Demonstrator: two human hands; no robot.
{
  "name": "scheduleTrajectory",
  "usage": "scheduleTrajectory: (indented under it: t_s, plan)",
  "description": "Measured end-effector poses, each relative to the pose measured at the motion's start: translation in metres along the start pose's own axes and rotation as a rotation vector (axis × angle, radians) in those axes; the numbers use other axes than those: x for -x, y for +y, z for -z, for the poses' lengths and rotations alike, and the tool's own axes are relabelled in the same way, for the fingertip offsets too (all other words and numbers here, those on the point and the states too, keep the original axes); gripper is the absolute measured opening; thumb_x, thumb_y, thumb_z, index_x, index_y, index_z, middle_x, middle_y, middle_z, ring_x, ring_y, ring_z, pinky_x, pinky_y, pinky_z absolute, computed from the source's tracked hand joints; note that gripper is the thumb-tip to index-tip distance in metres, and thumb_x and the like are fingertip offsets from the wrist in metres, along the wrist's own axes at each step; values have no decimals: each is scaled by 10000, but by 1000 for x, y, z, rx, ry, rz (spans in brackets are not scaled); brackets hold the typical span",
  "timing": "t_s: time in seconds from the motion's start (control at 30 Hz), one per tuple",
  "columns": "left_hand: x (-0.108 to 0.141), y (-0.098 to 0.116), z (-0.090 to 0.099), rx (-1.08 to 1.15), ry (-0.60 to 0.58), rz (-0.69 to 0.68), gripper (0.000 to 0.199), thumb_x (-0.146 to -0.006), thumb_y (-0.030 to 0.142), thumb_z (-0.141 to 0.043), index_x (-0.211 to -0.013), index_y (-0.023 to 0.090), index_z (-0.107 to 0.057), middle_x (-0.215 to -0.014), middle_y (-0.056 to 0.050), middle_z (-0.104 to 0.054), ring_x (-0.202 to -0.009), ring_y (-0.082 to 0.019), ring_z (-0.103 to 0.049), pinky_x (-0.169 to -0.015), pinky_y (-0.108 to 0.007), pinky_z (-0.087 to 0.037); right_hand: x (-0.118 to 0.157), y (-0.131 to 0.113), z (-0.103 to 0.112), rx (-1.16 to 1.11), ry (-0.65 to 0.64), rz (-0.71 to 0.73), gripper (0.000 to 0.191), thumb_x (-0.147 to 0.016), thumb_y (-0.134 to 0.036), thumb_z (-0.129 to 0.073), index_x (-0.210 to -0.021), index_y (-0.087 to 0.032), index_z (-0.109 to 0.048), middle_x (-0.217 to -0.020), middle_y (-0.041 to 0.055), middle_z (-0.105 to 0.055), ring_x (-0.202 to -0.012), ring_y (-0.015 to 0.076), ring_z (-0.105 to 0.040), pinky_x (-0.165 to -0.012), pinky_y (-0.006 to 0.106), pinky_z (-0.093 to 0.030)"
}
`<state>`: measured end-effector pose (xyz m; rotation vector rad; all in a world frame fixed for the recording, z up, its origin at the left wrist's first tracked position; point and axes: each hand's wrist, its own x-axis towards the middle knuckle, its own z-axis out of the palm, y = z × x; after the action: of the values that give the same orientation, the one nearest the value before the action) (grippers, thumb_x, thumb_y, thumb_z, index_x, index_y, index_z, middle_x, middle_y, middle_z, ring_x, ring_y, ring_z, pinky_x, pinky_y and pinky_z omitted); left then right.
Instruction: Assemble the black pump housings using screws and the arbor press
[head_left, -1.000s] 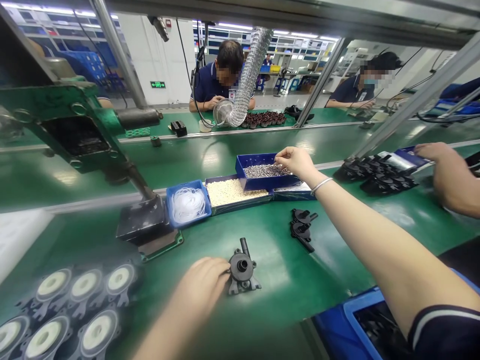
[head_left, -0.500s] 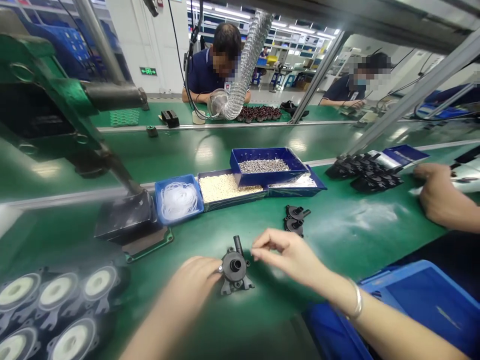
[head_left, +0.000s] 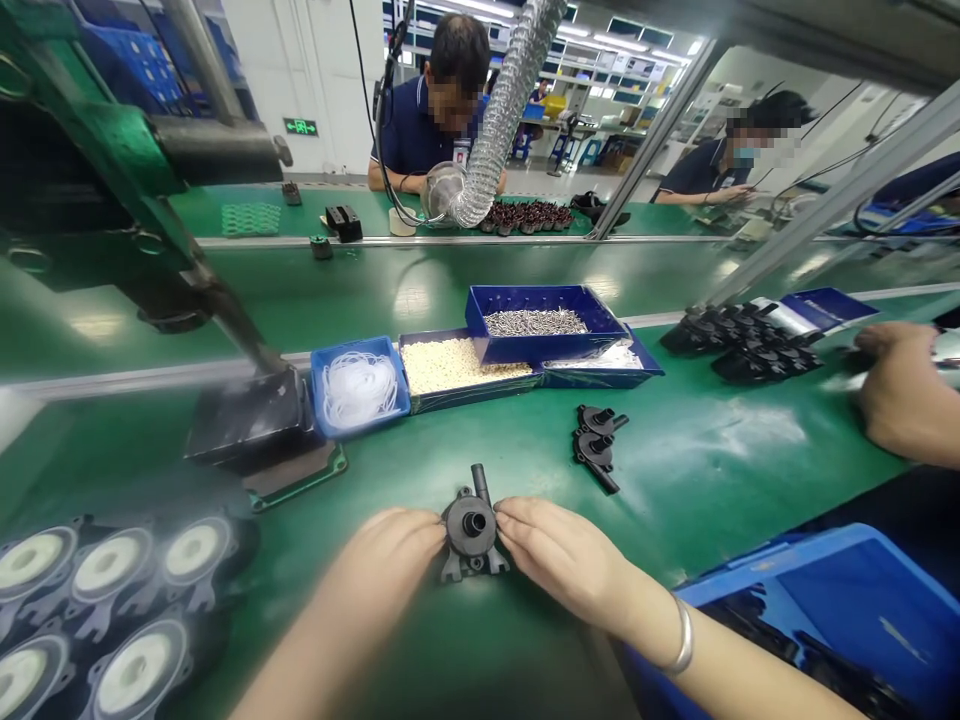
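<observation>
On the green bench in front of me stands a black plastic pump housing [head_left: 471,530], with a round body, a short central port and a longer spout pointing up and away. My left hand [head_left: 394,550] pinches its left edge, fingers together. From the other side, the fingers of my right hand [head_left: 559,550] are pressed together against its right edge; a bangle is on that wrist. Whether a small part sits under either set of fingertips is hidden. Two black covers with spouts [head_left: 598,445] lie beyond my right hand.
Behind the housing stand a blue tray of white rings [head_left: 360,390], a bin of cream pieces [head_left: 457,365] and a bin of metal screws [head_left: 536,322]. A green press [head_left: 90,160] is at left, above black bodies with white discs [head_left: 112,563]. A blue crate [head_left: 855,600] and another person's hand [head_left: 907,390] are at right.
My right hand has moved left and down onto the housing's right edge. My left hand stays at its left edge. The view has shifted slightly.
</observation>
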<state>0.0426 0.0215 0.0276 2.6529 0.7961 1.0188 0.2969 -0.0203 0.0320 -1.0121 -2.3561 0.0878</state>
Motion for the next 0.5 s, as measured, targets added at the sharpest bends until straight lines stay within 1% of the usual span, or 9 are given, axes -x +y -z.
scheduleTrajectory:
  t_s: [0.1, 0.2, 0.27, 0.3, 0.37, 0.4, 0.43, 0.47, 0.5]
  plan:
    - [0, -1, 0, -9, 6, -2, 251, -977, 110, -410, -1022, 181, -646, -951, -64, -753, -816, -159, -713, -785, -288, -591, 6, 1, 3, 131, -31, 118, 392, -916, -74, -548, -1307, -62, -538, -1179, 191, -664, -1080, 277, -649, -878, 411, -604]
    - [0, 0, -2, -18, 4, 12, 235, -959, 100, -437, -1022, 184, -647, -945, -60, -755, -820, -164, -717, -790, -293, -594, -2, 9, 22, 145, -2, 141, 470, -913, -87, -539, -1380, -114, -490, -1177, 158, -674, -1053, 266, -660, -815, 404, -606]
    - [0, 1, -4, -2, 1, 65, 201, -945, 120, -467, -1031, 193, -634, -952, -57, -756, -839, -177, -723, -789, -302, -602, -22, 25, 47, 161, 140, 18, 477, -920, -116, -540, -1386, -203, -490, -1153, 117, -679, -1059, 250, -650, -860, 406, -577]
    - [1, 1, -5, 7, 3, 102, 188, -937, 142, -485, -1054, 196, -622, -978, -63, -754, -867, -190, -726, -792, -312, -607, -37, 37, 62, 188, 240, -96, 452, -926, -132, -540, -1364, -240, -510, -1153, 105, -673, -1076, 245, -638, -912, 412, -548]
    - [2, 3, -7, 11, 9, 168, 237, -916, 194, -519, -1145, 195, -583, -1077, -92, -738, -960, -225, -720, -817, -344, -616, -73, 70, 89, 270, 348, -297, 344, -936, -189, -546, -1275, -235, -586, -1179, 115, -650, -1069, 253, -629, -976, 413, -494]
    - [3, 4, -8, 10, 10, 187, 300, -904, 212, -534, -1202, 191, -555, -1140, -111, -719, -1017, -243, -707, -843, -366, -615, -92, 90, 100, 298, 299, -397, 300, -942, -209, -539, -1233, -204, -615, -1208, 127, -638, -1079, 259, -622, -976, 403, -482]
    - [4, 5, -10, 12, 4, 195, 370, -890, 223, -546, -1257, 185, -522, -1200, -128, -695, -1071, -259, -689, -870, -385, -610, -111, 110, 108, 308, 189, -517, 277, -940, -210, -542, -1197, -171, -636, -1197, 137, -646, -1087, 267, -616, -978, 393, -468]
    - [5, 5, -12, 19, -12, 194, 440, -875, 226, -557, -1307, 181, -487, -1251, -141, -669, -1115, -271, -670, -892, -398, -604, -127, 129, 114, 302, 32, -644, 244, -922, -199, -570, -1143, -153, -664, -1150, 134, -669, -1084, 274, -615, -975, 382, -456]
    - [7, 5, -15, 33, -36, 186, 506, -861, 227, -568, -1351, 180, -451, -1292, -150, -644, -1145, -279, -653, -907, -405, -598, -142, 147, 116, 284, -51, -691, 158, -863, -188, -656, -1003, -142, -712, -1012, 121, -709, -996, 277, -646, -910, 355, -481]
